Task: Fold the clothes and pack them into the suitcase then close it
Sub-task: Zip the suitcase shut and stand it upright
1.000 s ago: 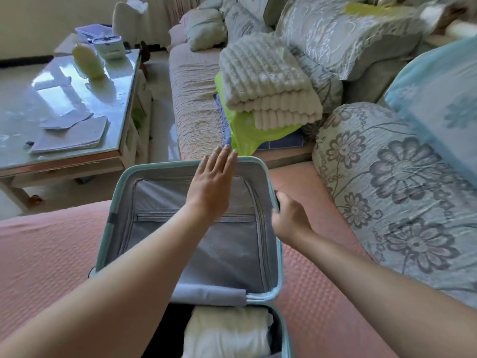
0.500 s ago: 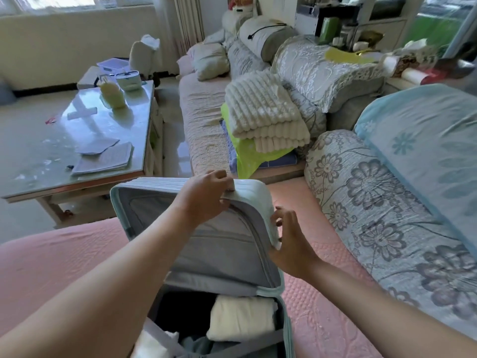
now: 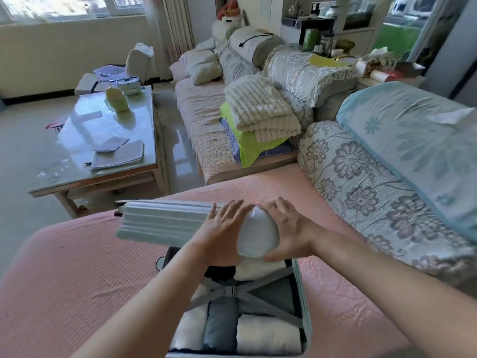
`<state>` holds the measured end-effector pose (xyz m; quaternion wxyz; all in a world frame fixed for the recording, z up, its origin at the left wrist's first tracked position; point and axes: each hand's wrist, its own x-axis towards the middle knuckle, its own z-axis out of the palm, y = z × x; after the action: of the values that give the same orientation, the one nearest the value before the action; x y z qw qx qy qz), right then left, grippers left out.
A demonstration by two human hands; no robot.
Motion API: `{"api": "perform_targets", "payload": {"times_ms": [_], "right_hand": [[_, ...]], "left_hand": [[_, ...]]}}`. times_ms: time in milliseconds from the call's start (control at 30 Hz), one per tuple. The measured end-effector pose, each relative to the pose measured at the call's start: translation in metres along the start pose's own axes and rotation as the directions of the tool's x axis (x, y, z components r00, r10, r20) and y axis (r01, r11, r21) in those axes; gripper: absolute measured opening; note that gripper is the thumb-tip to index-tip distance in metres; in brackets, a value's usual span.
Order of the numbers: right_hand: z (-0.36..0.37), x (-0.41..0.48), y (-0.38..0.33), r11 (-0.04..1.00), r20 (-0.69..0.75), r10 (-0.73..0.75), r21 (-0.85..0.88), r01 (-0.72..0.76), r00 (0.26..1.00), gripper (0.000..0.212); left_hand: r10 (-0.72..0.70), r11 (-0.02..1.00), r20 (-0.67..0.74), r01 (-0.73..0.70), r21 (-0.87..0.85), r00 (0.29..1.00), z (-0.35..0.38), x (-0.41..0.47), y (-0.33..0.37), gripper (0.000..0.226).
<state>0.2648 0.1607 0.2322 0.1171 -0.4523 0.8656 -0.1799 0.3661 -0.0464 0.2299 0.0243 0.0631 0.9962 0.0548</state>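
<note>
Nearest me, the folded clothes [image 3: 268,334] lie packed in the suitcase [image 3: 305,313] under crossed straps [image 3: 258,286], so I judge packing done and closing in hand. Above, the lid [image 3: 160,223] hangs half lowered. My left hand [image 3: 222,228] presses flat on it, fingers straight. My right hand [image 3: 289,233] cups its rounded corner, thumb beneath. Next it must drop squarely onto the rim, pinching no cloth. The pink cover [image 3: 77,267] leaves room either side; the coffee table [image 3: 103,182] stands well beyond.
</note>
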Motion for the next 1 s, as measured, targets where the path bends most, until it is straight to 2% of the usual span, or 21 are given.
{"api": "perform_targets", "payload": {"times_ms": [67,133,233,333,433,533,667,767,867,933,1000], "right_hand": [[0.019,-0.025,-0.002,0.997,0.021,-0.027,-0.073,0.029,0.999,0.120],[0.041,-0.051,0.006,0.983,0.118,-0.013,-0.179,0.035,0.993,0.116],[0.080,-0.083,0.026,0.970,0.225,0.009,-0.239,0.046,0.974,0.108],[0.107,-0.091,0.038,0.980,0.263,0.079,-0.197,-0.026,0.962,0.092],[0.114,-0.074,0.049,0.990,0.117,0.125,-0.079,-0.116,0.985,0.072],[0.115,-0.048,0.077,0.979,0.009,0.202,0.030,-0.202,0.979,0.057],[0.123,-0.014,0.126,0.954,0.056,0.279,0.097,-0.283,0.959,0.056],[0.133,0.011,0.159,0.933,0.068,0.284,0.211,-0.292,0.956,0.050],[0.154,0.039,0.190,0.819,0.080,0.319,0.479,-0.317,0.945,0.042],[0.171,0.054,0.207,0.652,0.130,0.316,0.690,-0.315,0.940,0.044],[0.180,0.062,0.215,0.479,0.210,0.304,0.810,-0.339,0.929,0.040]], "left_hand": [[0.043,0.997,0.048,-0.046,0.061,0.998,0.016,-0.023,0.007,0.112],[0.074,0.995,0.070,-0.079,0.065,0.995,0.032,-0.038,0.016,0.107],[0.025,0.998,0.141,-0.017,-0.057,0.990,0.052,-0.045,0.027,0.083],[-0.025,0.965,0.169,0.067,-0.252,0.985,0.074,-0.041,0.031,0.062],[-0.064,0.944,0.130,0.102,-0.313,0.989,0.092,-0.026,0.033,0.048],[-0.140,0.941,0.063,0.153,-0.301,0.988,0.108,0.011,0.039,0.043],[-0.235,0.938,0.007,0.228,-0.261,0.972,0.135,0.078,0.051,0.045],[-0.290,0.943,0.030,0.291,-0.164,0.957,0.161,0.123,0.058,0.046],[-0.366,0.921,0.117,0.377,-0.094,0.923,0.187,0.154,0.061,0.047],[-0.402,0.911,0.133,0.411,-0.047,0.906,0.196,0.165,0.062,0.048],[-0.431,0.900,0.109,0.435,-0.017,0.896,0.196,0.174,0.061,0.050]]}}
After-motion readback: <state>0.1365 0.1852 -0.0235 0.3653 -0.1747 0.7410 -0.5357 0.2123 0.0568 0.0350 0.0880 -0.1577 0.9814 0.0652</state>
